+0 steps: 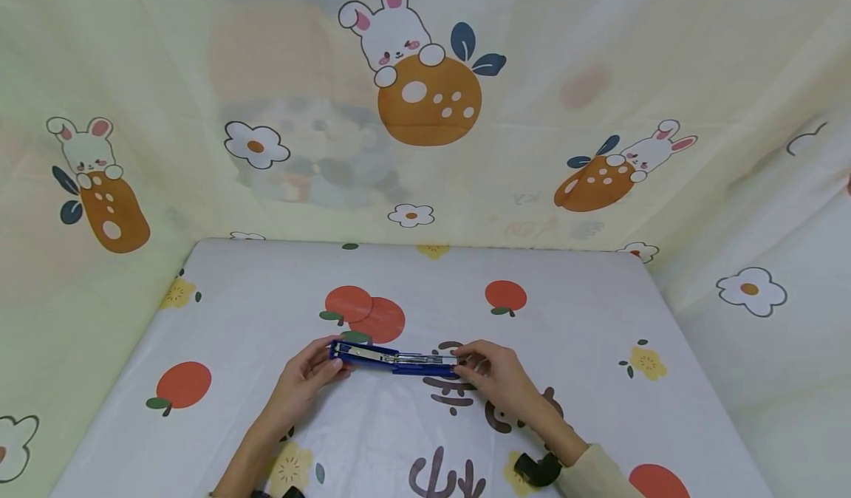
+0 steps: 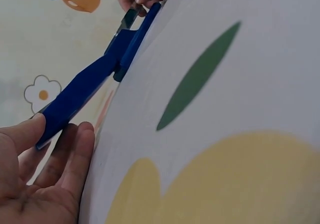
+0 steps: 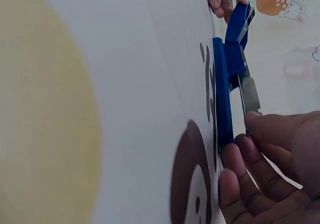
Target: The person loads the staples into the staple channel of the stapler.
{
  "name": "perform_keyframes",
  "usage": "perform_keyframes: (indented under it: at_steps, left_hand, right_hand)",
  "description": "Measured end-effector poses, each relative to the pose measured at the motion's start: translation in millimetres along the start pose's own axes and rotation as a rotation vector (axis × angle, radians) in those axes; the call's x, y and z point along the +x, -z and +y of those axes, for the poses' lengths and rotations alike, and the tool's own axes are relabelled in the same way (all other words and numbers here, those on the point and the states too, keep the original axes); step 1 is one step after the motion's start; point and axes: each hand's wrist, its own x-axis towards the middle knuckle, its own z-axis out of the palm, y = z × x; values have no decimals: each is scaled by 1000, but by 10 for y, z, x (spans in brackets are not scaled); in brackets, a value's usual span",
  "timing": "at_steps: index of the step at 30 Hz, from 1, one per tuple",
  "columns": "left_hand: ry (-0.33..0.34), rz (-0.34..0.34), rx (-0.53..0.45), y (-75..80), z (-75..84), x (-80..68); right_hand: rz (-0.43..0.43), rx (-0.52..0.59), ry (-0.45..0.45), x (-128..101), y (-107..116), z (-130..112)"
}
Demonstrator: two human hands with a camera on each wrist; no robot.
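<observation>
A blue stapler (image 1: 399,360) lies low over the table, its top arm swung far back so the metal magazine (image 1: 425,360) is exposed. My left hand (image 1: 311,374) pinches the end of the raised arm between thumb and fingers, also plain in the left wrist view. At the other end, my right hand (image 1: 495,374) has its thumb and fingers on the magazine's tip, just above the blue base (image 3: 223,92). In the right wrist view the magazine stands a little apart from the base. Whether staples lie inside is too small to tell.
A white cloth with printed fruit and flowers covers the table (image 1: 565,321). Behind it hangs a pale curtain (image 1: 518,173) with rabbit prints, which also closes off both sides. Black bands sit at both wrists, one strap (image 1: 538,470) showing near the right sleeve.
</observation>
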Motion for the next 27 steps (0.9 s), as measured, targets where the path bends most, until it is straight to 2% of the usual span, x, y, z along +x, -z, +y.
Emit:
perform_keyframes:
  at_steps: [10, 17, 24, 27]
  left_hand:
    - [21, -8, 18, -20, 21, 23]
    - [0, -14, 31, -40, 42, 44]
    - [29, -13, 22, -76, 89, 51]
    - [19, -25, 10, -88, 112, 53]
  right_hand:
    - [-16, 9, -78, 15, -9, 12]
    - [-19, 14, -72, 21, 2, 19]
    - [-23, 19, -81, 23, -3, 26]
    - [-23, 20, -83, 25, -5, 26]
